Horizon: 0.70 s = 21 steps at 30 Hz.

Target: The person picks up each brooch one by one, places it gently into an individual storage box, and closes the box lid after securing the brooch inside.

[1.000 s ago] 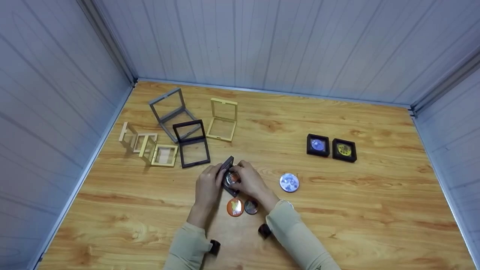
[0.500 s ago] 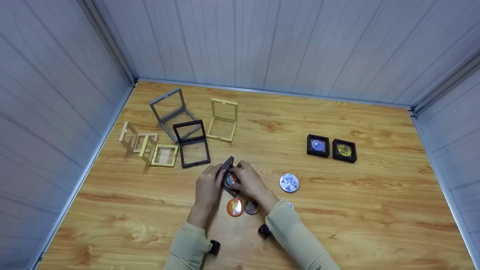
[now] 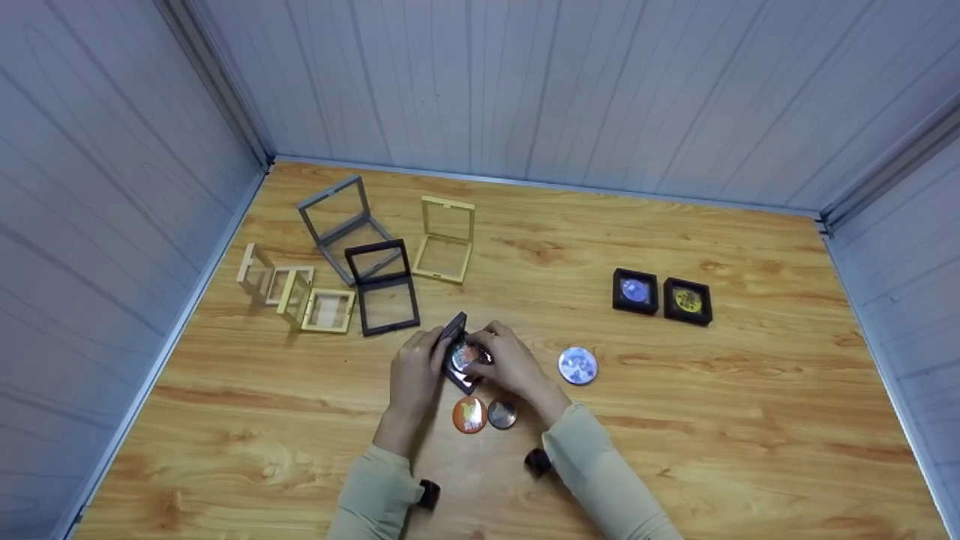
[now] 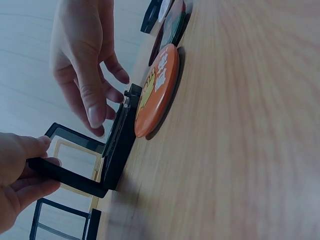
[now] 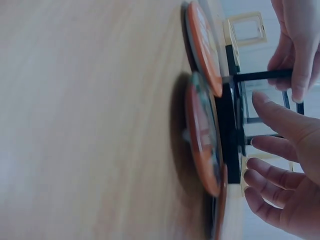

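The raised lid of a small black hinged frame case is pinched by the left hand, grip closed on the lid's edge w/ thumb & fingers, as seen in the left wrist view. The right hand is held w/ fingers spread & relaxed at a badge lying in the case base; whether it is actually touched can't be told. The case is set on the tabletop, approx. centre, just beyond an orange badge & a dark badge lying side by side near the wrists. A blue-white badge is seen just to the right of the right hand. Further right, two closed black cases w/ badges inside are placed next to each other. Far left, open empty frames are grouped: black, grey, yellow, cream
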Each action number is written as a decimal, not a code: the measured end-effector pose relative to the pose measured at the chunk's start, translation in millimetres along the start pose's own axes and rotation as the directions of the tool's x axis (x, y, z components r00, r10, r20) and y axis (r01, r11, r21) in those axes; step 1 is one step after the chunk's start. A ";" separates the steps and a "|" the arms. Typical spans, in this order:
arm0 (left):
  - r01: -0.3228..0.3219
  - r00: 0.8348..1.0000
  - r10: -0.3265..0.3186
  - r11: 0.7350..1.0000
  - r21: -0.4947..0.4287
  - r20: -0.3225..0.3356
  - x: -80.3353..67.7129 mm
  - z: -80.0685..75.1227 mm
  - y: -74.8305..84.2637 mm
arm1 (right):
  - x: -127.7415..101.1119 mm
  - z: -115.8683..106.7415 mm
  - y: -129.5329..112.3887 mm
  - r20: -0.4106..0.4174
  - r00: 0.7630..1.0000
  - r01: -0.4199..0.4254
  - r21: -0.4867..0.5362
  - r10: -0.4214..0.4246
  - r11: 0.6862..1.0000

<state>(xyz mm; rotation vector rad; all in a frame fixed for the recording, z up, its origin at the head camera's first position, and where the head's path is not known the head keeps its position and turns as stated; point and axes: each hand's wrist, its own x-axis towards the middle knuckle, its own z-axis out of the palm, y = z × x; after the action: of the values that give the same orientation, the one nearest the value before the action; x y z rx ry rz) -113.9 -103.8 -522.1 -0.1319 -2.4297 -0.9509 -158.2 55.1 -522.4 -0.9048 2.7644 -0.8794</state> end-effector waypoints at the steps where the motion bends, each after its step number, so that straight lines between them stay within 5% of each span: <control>1: -0.003 1.000 0.003 1.000 0.002 -0.003 -0.1 0.1 -0.1 | -0.9 -1.2 0.8 -0.006 1.000 -0.002 0.006 0.002 1.000; 21: 0.028 1.000 -0.028 1.000 -0.014 0.009 -0.3 -0.2 1.0 | -6.8 -15.6 13.2 0.042 0.998 -0.039 0.032 0.038 0.999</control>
<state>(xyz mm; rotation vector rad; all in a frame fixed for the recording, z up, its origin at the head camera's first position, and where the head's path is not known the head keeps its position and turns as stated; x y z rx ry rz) -113.2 -103.2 -521.5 -0.1075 -2.4391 -0.9818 -163.5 75.3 -517.4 -0.8513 2.7145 -0.8874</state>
